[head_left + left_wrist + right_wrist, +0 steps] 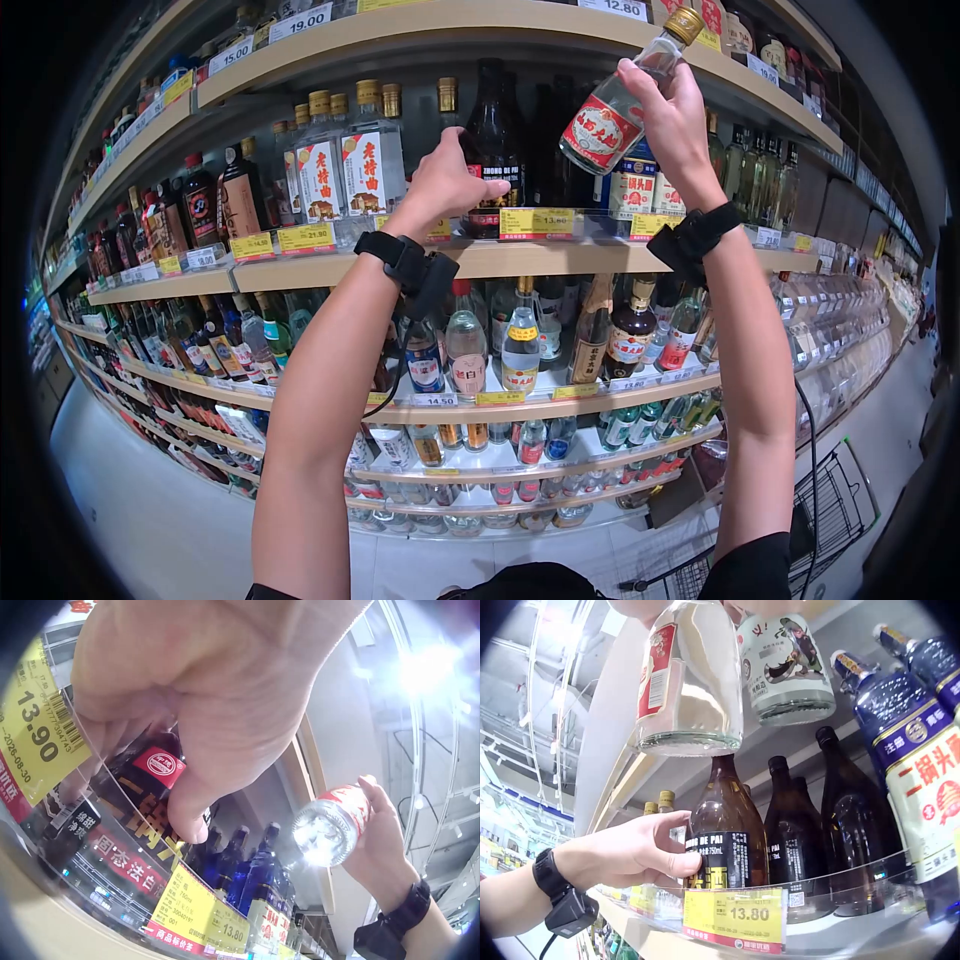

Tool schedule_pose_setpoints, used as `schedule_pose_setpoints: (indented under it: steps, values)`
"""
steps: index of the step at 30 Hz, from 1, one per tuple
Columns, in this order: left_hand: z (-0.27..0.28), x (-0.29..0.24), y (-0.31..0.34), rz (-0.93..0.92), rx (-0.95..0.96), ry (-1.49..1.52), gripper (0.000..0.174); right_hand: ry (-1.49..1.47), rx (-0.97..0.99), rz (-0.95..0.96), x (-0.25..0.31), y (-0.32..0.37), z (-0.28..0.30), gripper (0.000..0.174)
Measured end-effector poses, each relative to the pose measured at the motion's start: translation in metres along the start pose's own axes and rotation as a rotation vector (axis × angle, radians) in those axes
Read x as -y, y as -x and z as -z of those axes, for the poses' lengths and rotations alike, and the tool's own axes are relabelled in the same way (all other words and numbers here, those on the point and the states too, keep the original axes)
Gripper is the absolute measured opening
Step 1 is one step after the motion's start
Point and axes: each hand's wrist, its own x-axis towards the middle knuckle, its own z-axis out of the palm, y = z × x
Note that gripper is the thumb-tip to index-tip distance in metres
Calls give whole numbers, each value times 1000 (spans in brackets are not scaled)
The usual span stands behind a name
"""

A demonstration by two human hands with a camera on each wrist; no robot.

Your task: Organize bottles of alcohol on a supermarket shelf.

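Note:
My right hand holds a clear glass liquor bottle by its upper part, tilted, with a red-and-white label and gold cap. It is raised in front of the upper shelf edge. My left hand grips a dark brown liquor bottle standing on the shelf. Its thumb presses beside the black label, and the other fingers are partly hidden at the bottle's far side. In the right wrist view, a bottle with an illustrated white label appears beside the clear one, its top out of sight.
A transparent lip with yellow price tags runs along the shelf front. Boxed-label clear bottles stand left, blue bottles right, more brown bottles alongside. Lower shelves hold many bottles. A shopping cart stands at lower right.

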Motion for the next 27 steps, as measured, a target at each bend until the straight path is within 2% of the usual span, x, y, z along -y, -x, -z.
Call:
schedule_pose_setpoints:
  steps: [6, 9, 14, 17, 20, 21, 22, 24, 27]
  values:
    - [-6, -10, 5, 27, -48, -7, 101, -71, -33, 66, 12, 19, 19, 35]
    - [-11, -13, 1, 34, -26, 20, 102, -51, -25, 14, 16, 24, 25, 34]
    - [-30, 11, -20, -14, 19, 149, 107, -18, 5, -18, 3, 30, 37, 41]
    - [-15, -34, 21, -52, -137, -91, 80, -76, 35, -95, 7, 36, 44, 39]
    - [-25, -43, 36, -302, -490, 182, 57, -178, 61, -159, 18, 47, 50, 34]
    - [-23, -53, 54, -303, -397, 340, 44, -218, 66, -176, 20, 52, 50, 32]
    - [-20, -64, 73, -246, -196, 520, 42, -267, 82, -192, 20, 56, 49, 32]
    - [-32, -80, 106, -246, 3, 833, 57, -368, 113, -228, 19, 67, 48, 31]
    - [-59, -94, 146, -309, 179, 1023, 91, -508, 145, -303, 24, 89, 41, 29]
